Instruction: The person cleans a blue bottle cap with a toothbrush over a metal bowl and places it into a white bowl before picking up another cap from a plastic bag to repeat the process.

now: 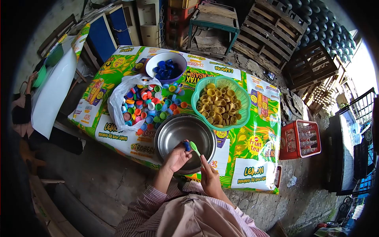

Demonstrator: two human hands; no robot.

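Gripped in L hand (176,160): blue cap (186,146); R hand (211,178) grips green tool (194,147), both over steel bowl (173,132), prob. so drops get caught. Blue caps (166,69) in purple bowl (183,71), yellow caps (218,105) in green basket (245,101), prob. to keep colors apart.

red crate (287,141) holding bottles (307,136) | slatted wooden pallet (271,28) | teal-framed table (216,10) near pallet | blue panels (120,30)
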